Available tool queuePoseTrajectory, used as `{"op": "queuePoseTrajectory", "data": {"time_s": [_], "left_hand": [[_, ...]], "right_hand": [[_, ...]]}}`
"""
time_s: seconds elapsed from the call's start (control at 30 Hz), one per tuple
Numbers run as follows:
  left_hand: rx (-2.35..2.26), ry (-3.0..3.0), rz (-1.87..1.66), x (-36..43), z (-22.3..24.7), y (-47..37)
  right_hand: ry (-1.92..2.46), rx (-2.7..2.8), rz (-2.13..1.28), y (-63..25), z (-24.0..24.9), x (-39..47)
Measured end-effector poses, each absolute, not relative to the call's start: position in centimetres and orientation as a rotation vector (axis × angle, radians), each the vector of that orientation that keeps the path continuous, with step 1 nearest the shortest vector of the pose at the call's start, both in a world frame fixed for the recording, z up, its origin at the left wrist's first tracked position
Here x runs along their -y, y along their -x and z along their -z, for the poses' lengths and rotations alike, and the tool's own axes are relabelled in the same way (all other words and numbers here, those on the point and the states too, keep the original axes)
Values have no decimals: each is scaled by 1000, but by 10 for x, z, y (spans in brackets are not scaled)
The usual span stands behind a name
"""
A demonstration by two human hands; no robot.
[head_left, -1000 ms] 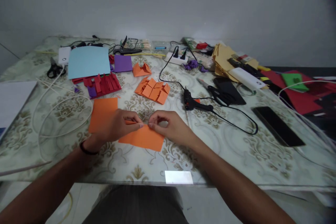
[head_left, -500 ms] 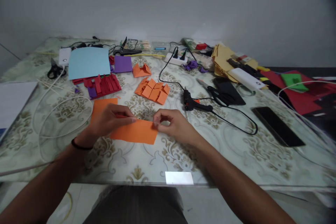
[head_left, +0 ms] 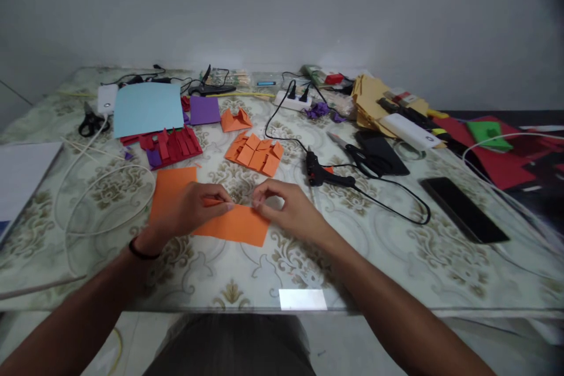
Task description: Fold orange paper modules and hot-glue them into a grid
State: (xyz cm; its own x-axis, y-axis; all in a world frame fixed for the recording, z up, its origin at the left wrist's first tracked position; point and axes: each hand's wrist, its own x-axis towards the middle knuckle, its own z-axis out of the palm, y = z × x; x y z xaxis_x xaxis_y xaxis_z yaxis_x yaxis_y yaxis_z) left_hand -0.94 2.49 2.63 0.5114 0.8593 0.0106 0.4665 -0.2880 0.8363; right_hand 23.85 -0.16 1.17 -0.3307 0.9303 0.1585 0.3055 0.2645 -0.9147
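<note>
An orange sheet of paper [head_left: 235,228] is pinched along its far edge by both hands, low over the table. My left hand [head_left: 191,208] grips it near the left part of that edge, thumb and fingers pressed together. Closer to the right end, my right hand [head_left: 286,205] pinches the same edge, its thumb and forefinger forming a ring. Partly behind my left hand lies a second orange sheet [head_left: 171,185]. Beyond the hands are a folded orange paper piece [head_left: 254,154] with raised flaps and a smaller folded orange piece [head_left: 236,120].
A black glue gun [head_left: 328,170], scissors [head_left: 365,155] and a phone [head_left: 465,210] lie to the right. Red folded paper [head_left: 171,147], a light blue sheet [head_left: 147,108] and a purple square [head_left: 205,110] lie back left. A white cable [head_left: 70,200] loops at left; a power strip [head_left: 293,100] stands behind.
Both hands have moved slightly closer together along the far edge of the orange sheet. The sheet sits slightly further right. The camera view has shifted a little.
</note>
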Motion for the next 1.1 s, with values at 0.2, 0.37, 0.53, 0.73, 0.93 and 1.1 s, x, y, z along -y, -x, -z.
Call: {"op": "queuePoseTrajectory", "data": {"time_s": [0.2, 0.37, 0.53, 0.73, 0.93, 1.1], "left_hand": [[-1102, -1961, -622, -13, -24, -3], [-1095, -1957, -625, -8, -18, -9], [-1101, -1850, -647, -10, -22, -5], [-1166, -1666, -751, -22, -33, 12], [-1155, -1701, -708, -23, -28, 11], [-1116, -1735, -659, -13, -20, -6]], "right_hand": [[1138, 1782, -1182, -228, -8, 9], [1130, 1789, -1206, -225, -4, 12], [1139, 1780, -1227, -229, -9, 11], [1144, 1769, -1131, -257, -21, -3], [1104, 1663, -1096, -263, -23, -8], [1135, 1758, -1218, -238, -17, 6]]}}
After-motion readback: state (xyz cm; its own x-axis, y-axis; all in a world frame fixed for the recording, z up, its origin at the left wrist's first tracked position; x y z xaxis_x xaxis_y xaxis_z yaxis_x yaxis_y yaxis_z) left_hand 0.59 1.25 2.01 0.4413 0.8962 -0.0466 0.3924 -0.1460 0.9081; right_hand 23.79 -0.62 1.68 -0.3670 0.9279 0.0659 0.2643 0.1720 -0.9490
